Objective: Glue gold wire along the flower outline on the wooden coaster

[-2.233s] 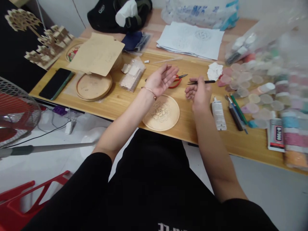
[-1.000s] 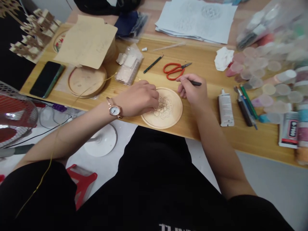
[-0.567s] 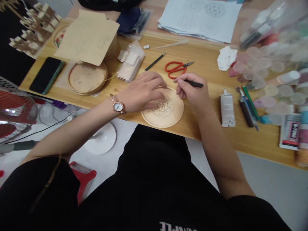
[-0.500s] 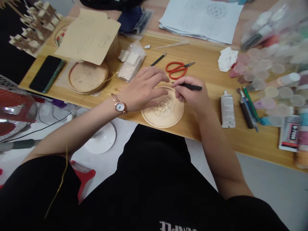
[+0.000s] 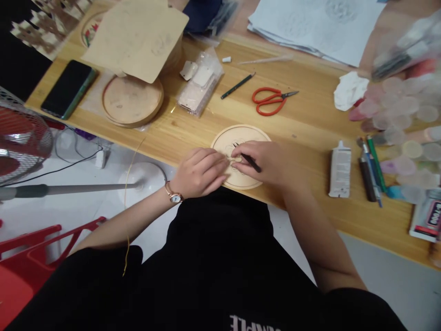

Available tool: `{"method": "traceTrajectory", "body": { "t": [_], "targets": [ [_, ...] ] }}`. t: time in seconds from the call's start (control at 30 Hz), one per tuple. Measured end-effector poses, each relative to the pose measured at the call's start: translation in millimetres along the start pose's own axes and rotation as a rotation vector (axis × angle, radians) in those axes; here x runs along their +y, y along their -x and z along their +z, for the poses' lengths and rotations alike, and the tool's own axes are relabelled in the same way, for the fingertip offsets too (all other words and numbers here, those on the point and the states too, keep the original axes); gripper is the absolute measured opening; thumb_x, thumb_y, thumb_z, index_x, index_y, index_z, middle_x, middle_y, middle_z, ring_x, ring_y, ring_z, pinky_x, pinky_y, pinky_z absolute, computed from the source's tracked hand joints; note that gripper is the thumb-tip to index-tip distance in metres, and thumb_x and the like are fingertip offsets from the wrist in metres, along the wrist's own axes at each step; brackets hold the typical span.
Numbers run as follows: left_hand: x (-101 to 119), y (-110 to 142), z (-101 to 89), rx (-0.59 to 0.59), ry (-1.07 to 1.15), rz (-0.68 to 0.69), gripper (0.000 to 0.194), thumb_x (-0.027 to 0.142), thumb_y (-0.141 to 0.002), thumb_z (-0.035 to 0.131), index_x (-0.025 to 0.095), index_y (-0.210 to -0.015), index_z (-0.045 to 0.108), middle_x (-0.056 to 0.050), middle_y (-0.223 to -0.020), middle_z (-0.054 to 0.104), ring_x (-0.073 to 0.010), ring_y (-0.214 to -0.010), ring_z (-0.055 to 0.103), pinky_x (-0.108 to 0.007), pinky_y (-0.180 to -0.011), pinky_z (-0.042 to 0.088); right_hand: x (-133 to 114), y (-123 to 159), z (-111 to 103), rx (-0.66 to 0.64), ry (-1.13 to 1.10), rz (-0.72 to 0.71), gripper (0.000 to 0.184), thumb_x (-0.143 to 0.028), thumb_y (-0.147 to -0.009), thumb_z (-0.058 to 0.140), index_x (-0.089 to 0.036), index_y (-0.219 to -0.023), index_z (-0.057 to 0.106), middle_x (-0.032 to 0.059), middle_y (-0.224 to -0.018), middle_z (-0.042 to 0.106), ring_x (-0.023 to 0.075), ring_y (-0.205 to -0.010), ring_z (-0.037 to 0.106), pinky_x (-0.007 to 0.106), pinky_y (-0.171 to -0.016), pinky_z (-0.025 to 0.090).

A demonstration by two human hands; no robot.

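One disc (image 5: 242, 132) under right grip (image 5: 263, 161), holding tweezers (image 5: 251, 162), and left grip (image 5: 204, 172), hold unclear; behind-left of disc, bag (image 5: 211, 59) of pale pieces (image 5: 195, 95).

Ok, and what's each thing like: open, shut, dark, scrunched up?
Left hand: fingers bent, close together
Right hand: closed on black tweezers
Wooden disc: flat, partly hidden by hands
Red scissors: blades look shut
Phone: face up, screen dark
Pencil: lying flat
White tissue: crumpled
White tube: lying flat
Fan: can't tell if spinning

glue tube (image 5: 423, 216): "B-7000" | black shirt (image 5: 213, 271): white lettering, partly legible
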State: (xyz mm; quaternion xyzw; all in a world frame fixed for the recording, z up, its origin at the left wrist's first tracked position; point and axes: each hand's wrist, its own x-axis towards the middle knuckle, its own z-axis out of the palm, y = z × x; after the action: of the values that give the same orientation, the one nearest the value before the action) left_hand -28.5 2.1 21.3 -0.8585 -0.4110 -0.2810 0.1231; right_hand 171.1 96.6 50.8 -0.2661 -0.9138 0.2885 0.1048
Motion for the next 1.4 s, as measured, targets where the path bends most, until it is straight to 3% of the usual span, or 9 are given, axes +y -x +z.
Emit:
{"method": "traceTrajectory", "body": {
  "t": [0.2, 0.73, 1.4],
  "targets": [
    [-3.8, 2.6, 17.1, 0.003, 0.047, 0.0, 0.035, 0.039, -0.089, 0.06, 0.014, -0.112, 0.058, -0.011, -0.104, 0.07, -0.0248, -0.096, 0.066, -0.038, -0.08, 0.053, -0.3, -0.8, -2.5, -0.032, 0.07, 0.043, 0.016, -0.029, -0.084, 0.06, -0.019, -0.095, 0.067, 0.0018, -0.078, 0.064, 0.0125, -0.067, 0.053, 0.023, -0.062, 0.033],
    [-6.4, 1.9, 18.9, 0.009, 0.033, 0.02, 0.035, 0.042, -0.088, 0.061, 0.012, -0.106, 0.062, -0.01, -0.1, 0.072, -0.0236, -0.093, 0.067, -0.037, -0.078, 0.054, 2.2, -2.3, -3.5, -0.116, 0.009, 0.033, 0.015, -0.024, -0.085, 0.052, -0.019, -0.087, 0.066, 0.0017, -0.078, 0.066, 0.0128, -0.071, 0.056, 0.025, -0.062, 0.033],
    [-7.5, 4.5, 20.4, -0.015, 0.114, -0.048, 0.033, 0.042, -0.088, 0.06, 0.017, -0.111, 0.059, -0.01, -0.104, 0.07, -0.0248, -0.095, 0.064, -0.039, -0.08, 0.051, 3.1, 0.3, -9.7, -0.005, -0.076, 0.073, 0.013, -0.029, -0.088, 0.053, -0.021, -0.087, 0.064, -0.0004, -0.077, 0.065, 0.0116, -0.068, 0.057, 0.024, -0.062, 0.038]
  ]
}}
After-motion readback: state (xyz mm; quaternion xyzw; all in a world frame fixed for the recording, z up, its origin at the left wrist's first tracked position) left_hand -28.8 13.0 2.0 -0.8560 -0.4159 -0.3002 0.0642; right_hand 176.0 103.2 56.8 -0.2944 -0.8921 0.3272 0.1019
